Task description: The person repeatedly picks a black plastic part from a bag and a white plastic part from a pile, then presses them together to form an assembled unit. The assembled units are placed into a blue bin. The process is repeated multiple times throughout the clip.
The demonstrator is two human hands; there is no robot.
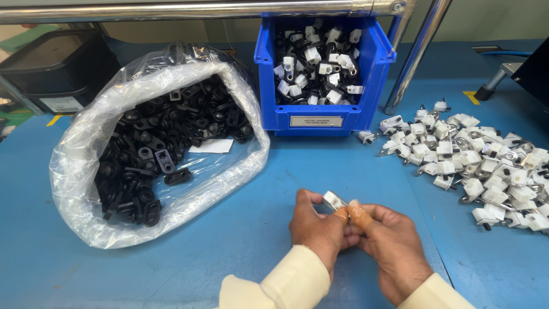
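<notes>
Meanwhile, at a blue worktable [269, 171], a person in cream sleeves [297, 280] holds a small metal part [334, 200] up between both hands, low in the centre of the view. The left hand [317, 229] is closed around the part from below and the left, thumb and fingers pinching it. The right hand [389, 243] meets it from the right, its fingertips [359, 213] pressed to the same piece; two of those fingertips wear orange covers. The part sits just above the knuckles, clear of the tabletop, with only its bright top face showing.

To the left lies an open clear plastic bag [86, 166], slumped on its side and filled with black plastic clips [166, 137], with a white paper slip [213, 146] near its mouth. Straight ahead stands a blue storage bin [372, 63] holding mixed black and white parts, a label on its front wall. To the right, a loose heap of white and metal pieces [469, 160] spreads across the table, well apart from the hands. A steel rail [171, 10] crosses the top of the view, and a black tray [54, 63] sits at far left.
</notes>
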